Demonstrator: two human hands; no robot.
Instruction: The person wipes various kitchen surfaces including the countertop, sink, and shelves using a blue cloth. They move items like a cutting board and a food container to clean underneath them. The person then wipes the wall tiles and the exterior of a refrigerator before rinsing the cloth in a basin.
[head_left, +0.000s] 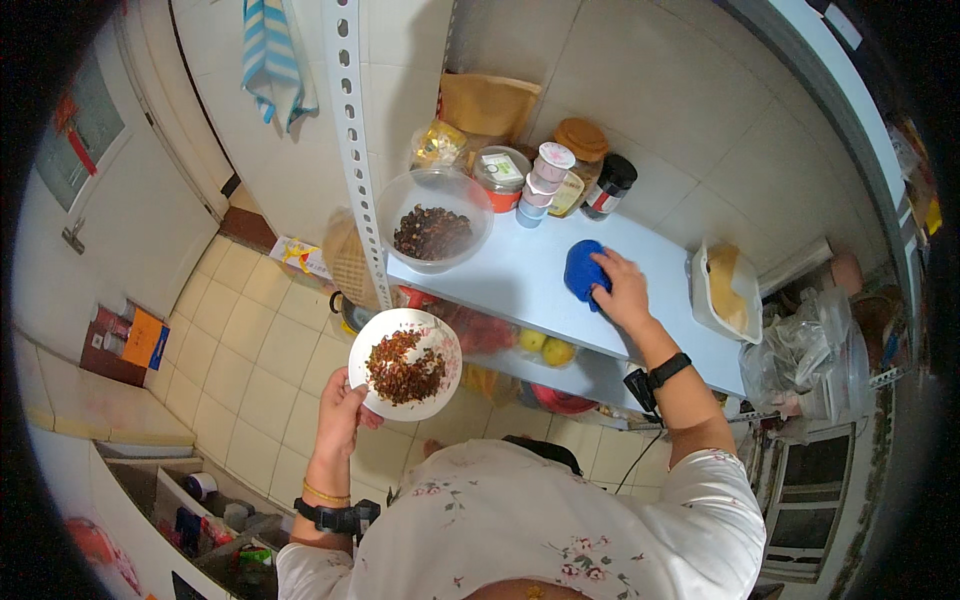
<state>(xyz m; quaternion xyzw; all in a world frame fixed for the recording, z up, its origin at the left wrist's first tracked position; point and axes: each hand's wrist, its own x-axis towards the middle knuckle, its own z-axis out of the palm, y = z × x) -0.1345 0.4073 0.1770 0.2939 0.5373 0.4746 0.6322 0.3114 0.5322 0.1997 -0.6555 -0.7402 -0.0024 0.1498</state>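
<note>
My left hand (346, 401) grips the rim of a white plate (448, 382), which it holds up off the shelf. Dried reddish-brown flakes (405, 371), perhaps spice or peppers, are heaped on that plate. Over on the shelf board (517, 277), my right hand (621, 286) presses a bunched blue cloth (586, 271) against the surface. Left of the cloth stands a translucent plastic bowl (480, 232) with dark dried pieces (431, 232) in it.
Behind the cloth stand a stack of small round containers (537, 193), a black-lidded jar (611, 187) and a red tub (501, 180). A white plastic basket (716, 300) sits at the right. The perforated metal post (352, 135) rises at the shelf's left; yellow fruit (555, 351) lies below.
</note>
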